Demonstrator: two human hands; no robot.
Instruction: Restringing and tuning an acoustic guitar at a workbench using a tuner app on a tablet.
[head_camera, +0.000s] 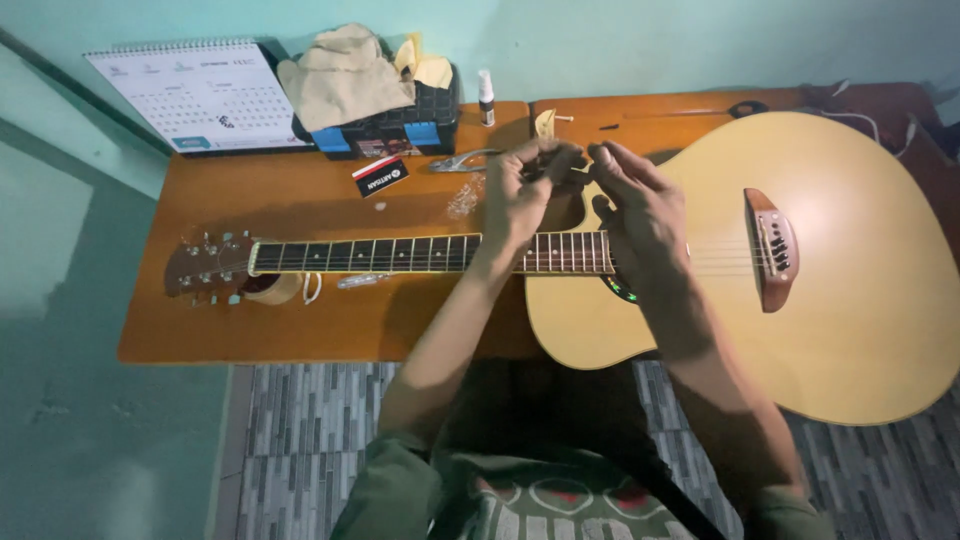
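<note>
A pale acoustic guitar (830, 290) lies flat across a wooden table (300, 320), its neck (380, 254) pointing left and its headstock (205, 266) resting on a roll of tape (275, 289). Both my hands hover above the guitar where the neck meets the body. My left hand (522, 195) and my right hand (640, 215) have their fingertips pinched together on something small and thin between them, too fine to make out. The brown bridge (772, 248) lies to the right of my hands.
At the back of the table stand a desk calendar (195, 95), a black and blue toolbox (395, 125) with a beige cloth (340, 75) on it, and a small spray bottle (486, 97). Pliers (462, 160) and a small black card (380, 176) lie nearby.
</note>
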